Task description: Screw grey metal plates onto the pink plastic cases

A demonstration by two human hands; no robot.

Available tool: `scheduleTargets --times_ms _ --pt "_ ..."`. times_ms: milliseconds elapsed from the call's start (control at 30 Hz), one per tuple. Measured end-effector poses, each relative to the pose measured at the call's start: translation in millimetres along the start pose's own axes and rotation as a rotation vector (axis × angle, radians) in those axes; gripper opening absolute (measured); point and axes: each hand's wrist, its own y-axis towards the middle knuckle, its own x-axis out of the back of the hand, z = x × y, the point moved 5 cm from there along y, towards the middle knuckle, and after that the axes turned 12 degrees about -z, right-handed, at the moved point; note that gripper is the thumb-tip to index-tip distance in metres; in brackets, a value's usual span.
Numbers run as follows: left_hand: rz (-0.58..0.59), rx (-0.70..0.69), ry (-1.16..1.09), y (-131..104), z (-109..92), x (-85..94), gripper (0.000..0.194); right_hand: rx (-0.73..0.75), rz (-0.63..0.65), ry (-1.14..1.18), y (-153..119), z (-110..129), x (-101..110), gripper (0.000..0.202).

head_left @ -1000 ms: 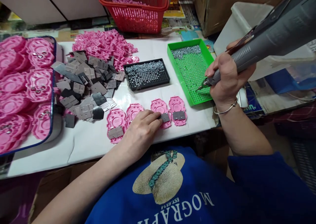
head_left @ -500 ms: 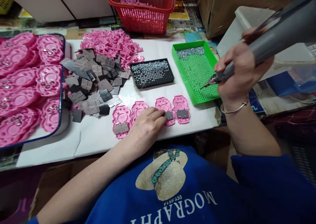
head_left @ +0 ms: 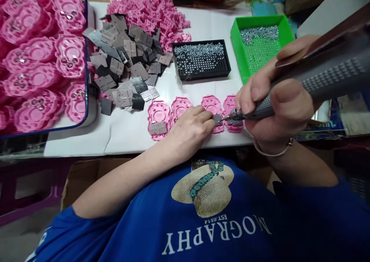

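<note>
Several pink plastic pieces lie in a row near the table's front edge. My left hand (head_left: pixel 192 133) rests palm down, fingertips bent and pressed on the third pink piece (head_left: pixel 212 104) and its grey metal plate (head_left: pixel 217 119). What is under the fingers is hidden. My right hand (head_left: pixel 277 100) is wrapped round a grey electric screwdriver (head_left: pixel 326 75), whose bit points at that plate. Beyond it the rightmost pink piece (head_left: pixel 230 102) also bears a plate. At the left end, another pink piece (head_left: pixel 158 111) has a grey plate across its lower part.
A black tray of screws (head_left: pixel 202 71) stands behind the row, with a green screw tray (head_left: pixel 237 42) to its right. Left of them are piled grey plates (head_left: pixel 127 54) and small pink parts (head_left: pixel 147 7). A blue-rimmed tray (head_left: pixel 86 61) holds pink pieces.
My right hand has brought the screwdriver from over the green tray down to the third pink piece's plate. My left hand stays on the row. The view has shifted.
</note>
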Motion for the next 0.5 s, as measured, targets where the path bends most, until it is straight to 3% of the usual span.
scheduleTargets --times_ms 367,500 --pt "-0.002 -0.001 0.011 -1.7 1.6 -1.9 0.033 -0.042 -0.030 -0.082 -1.4 -2.4 1.2 0.038" --pt "0.012 0.008 -0.007 -0.4 0.8 -1.5 0.035 0.011 0.048 -0.039 -2.0 -1.1 -1.0 0.031"
